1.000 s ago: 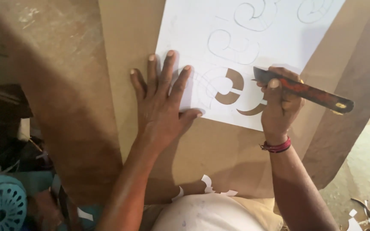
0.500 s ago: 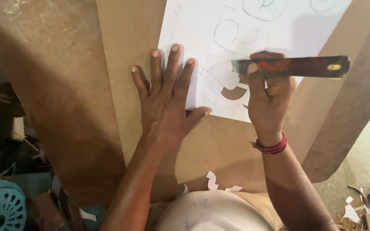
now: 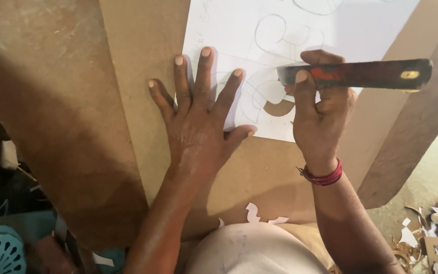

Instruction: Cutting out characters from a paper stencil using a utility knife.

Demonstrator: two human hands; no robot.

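The right hand [image 3: 320, 119] is closed around a dark tool with a red patch [image 3: 356, 74], and the long handle goes out to the side of the fist. Under this fist lies the white paper sheet [image 3: 300, 30] with curved pencil lines and 1 cut-out hole [image 3: 279, 107] just beside the thumb. The left hand [image 3: 198, 122] is open, it holds nothing, and it presses flat with 5 spread fingers on the paper edge and on the brown board [image 3: 143, 76]. A red thread band [image 3: 323, 177] sits below the grip, on the wrist.

The tool's [image 3: 356, 74] tip hides behind the fingers [image 3: 300, 96].
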